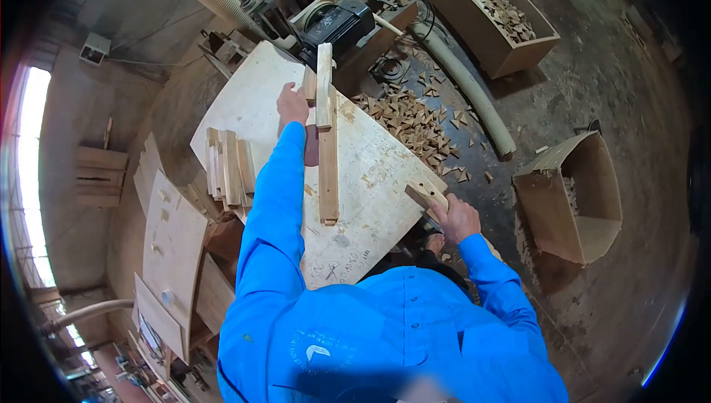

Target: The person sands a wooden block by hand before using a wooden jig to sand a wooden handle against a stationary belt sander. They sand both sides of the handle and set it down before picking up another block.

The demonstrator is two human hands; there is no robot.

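- Right hand (457, 219) closed round a short wood block (426, 193) at the near right edge of the table (370, 203).
- Left hand (292, 104) reaches far across the table, gripping a short upright strip (324, 86) where it meets the long strip (328, 162), which lies flat along the table and ends near the saw (337, 25).
- Stack of cut strips (228, 168) sits left of the blue sleeve (274, 203), just beside it.
- Risk: left fingers are close to the saw; a slip of the strip could carry the hand into it. Can't tell whether the blade is running.
- Risk: the sleeve could brush the stack and knock pieces off the edge.
- Offcuts (407, 121) litter the floor right of the table, near the hose (466, 81); footing hazard, I'd judge.
- Beyond: open box (574, 195) on the floor, bin (492, 10) of scraps farther off.
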